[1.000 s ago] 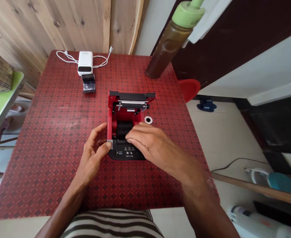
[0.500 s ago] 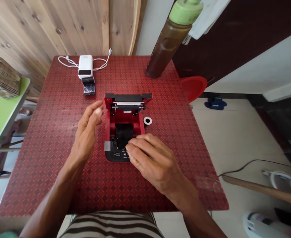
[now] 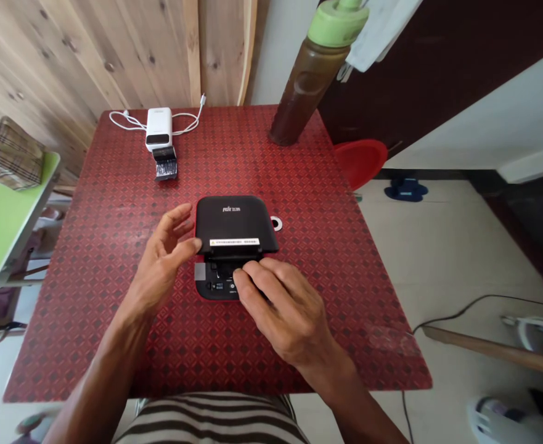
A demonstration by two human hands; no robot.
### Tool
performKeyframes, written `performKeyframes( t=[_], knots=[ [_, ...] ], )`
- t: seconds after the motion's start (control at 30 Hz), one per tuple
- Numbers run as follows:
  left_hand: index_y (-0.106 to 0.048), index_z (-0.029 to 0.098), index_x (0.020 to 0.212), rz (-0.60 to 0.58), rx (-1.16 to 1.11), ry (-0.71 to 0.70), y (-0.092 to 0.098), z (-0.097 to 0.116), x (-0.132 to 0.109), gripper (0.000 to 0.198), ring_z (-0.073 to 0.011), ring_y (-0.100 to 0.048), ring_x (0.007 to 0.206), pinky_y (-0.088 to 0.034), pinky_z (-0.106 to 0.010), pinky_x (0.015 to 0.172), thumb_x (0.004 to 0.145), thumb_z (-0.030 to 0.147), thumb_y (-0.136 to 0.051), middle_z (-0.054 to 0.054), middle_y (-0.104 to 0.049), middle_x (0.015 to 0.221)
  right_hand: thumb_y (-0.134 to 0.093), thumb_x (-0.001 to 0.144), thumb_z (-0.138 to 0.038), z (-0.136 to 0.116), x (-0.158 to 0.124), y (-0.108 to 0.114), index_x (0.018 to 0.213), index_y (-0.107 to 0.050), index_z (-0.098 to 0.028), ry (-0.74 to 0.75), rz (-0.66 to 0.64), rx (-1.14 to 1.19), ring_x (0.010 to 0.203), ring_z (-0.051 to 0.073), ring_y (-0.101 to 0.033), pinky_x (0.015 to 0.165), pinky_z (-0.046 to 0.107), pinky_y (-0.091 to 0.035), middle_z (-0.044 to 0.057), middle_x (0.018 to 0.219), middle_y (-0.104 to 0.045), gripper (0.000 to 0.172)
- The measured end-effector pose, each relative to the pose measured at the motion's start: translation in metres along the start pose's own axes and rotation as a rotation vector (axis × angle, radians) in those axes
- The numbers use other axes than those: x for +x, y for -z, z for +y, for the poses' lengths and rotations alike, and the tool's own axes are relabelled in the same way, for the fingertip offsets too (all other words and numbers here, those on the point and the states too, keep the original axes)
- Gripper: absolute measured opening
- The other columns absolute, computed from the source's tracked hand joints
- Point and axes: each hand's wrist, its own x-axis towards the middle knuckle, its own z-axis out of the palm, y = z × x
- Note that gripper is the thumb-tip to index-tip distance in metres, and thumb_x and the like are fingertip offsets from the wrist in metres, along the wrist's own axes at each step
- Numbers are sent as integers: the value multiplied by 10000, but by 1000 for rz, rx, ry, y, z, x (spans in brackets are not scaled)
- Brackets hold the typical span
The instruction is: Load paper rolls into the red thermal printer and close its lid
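A red and black label printer (image 3: 236,222) sits on the table before me, its black lid swung down over the body with a gap at the front. The thumb of my left hand (image 3: 163,259) touches the lid's left edge, and its fingers are spread and bent beside it. My right hand (image 3: 285,302) is closed in a pinch at the front right of the printer, on the end of a black label strip (image 3: 225,269); the fingertips partly hide it. The strip's roll is out of sight under the lid. A small white ring (image 3: 277,223) lies against the printer's right side.
On the patterned red table (image 3: 322,203) stand a tall brown bottle (image 3: 301,86) at the back right and a white power bank (image 3: 159,128) with its cable at the back left. A crumpled black strip (image 3: 165,164) lies before the power bank. A red stool (image 3: 361,161) is at the right.
The printer's lid has swung down from upright, covering the roll. My left thumb has come onto the lid's edge. My right hand has stayed pinched at the front.
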Motion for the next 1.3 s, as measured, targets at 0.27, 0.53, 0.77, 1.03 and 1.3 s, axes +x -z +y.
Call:
performKeyframes(
  t=[0.27,0.53,0.77,1.03,1.3],
  knots=[
    [-707,286,1481,-106,12,54,3,-12,-12,623,-381,-645,1544,-514,-589,1303,903,397,-909,-113,-722,1620,-666,1126,-73,-1,-3,-5,1113,-785,-161,-101,-27,37,1228,289,-829,1019,458,-577,127,1321,-886,148],
    [-723,291,1483,-132,86,-13,0,-10,-14,578,-358,-700,1478,-561,-567,1261,932,382,-870,-115,-743,1590,-662,1102,-32,-2,3,-4,1091,-781,-187,-135,-58,90,1154,263,-866,1009,441,-625,96,1239,-910,196],
    [-739,295,1508,-70,39,49,7,-24,-23,569,-365,-673,1519,-516,-567,1299,988,490,-860,-108,-746,1593,-699,1078,-48,-3,-8,-4,1349,-732,-123,-211,15,202,1260,303,-835,1076,467,-669,172,1314,-875,283],
    [-708,325,1568,-67,36,82,12,-33,-48,567,-373,-605,1596,-486,-549,1319,1029,459,-826,-90,-680,1683,-693,1116,-237,-25,-50,-10,1618,-599,-227,-643,151,333,1340,311,-797,1079,512,-717,180,1471,-793,511],
    [-731,292,1526,-12,61,81,5,-27,-44,537,-362,-566,1628,-448,-556,1342,1005,386,-817,-104,-699,1652,-682,1125,-419,-36,-62,-27,1579,-609,-216,-830,141,364,1216,320,-836,974,494,-733,189,1401,-809,503]
  ],
)
